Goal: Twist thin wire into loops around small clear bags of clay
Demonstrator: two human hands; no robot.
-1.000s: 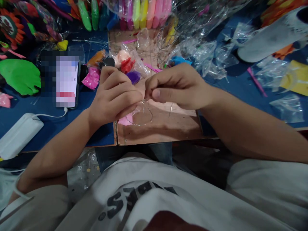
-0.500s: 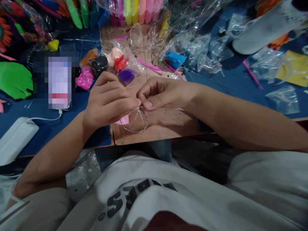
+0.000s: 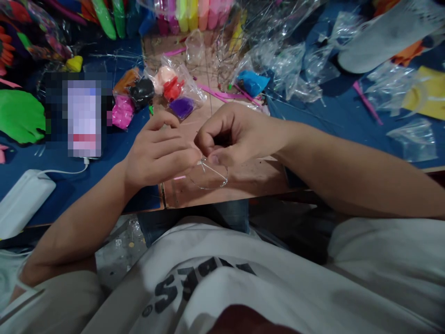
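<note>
A thin silvery wire ring (image 3: pixel 209 187) with wire spokes hangs below my fingertips, above the front of the brown board (image 3: pixel 257 183). My left hand (image 3: pixel 158 150) pinches the wire where the spokes meet, between thumb and forefinger. From the other side my right hand (image 3: pixel 239 134) comes in with thumb and curled forefinger closed at the same spot, touching the left fingertips. The wire between the fingertips is mostly hidden. A pink scrap (image 3: pixel 180 177) lies partly behind my left hand.
Bagged clay lumps, a purple one (image 3: pixel 182 107) and a blue one (image 3: pixel 255 82) among them, lie beyond my hands. To the left are a phone (image 3: pixel 84 118) and a white power bank (image 3: pixel 28 202). Clear plastic bags (image 3: pixel 292 74) and a pale cylinder (image 3: pixel 382 41) stand right.
The wire ring has swung and turned to the right below my fingers. My right wrist has rolled slightly, and both hands remain pinched together at the wire.
</note>
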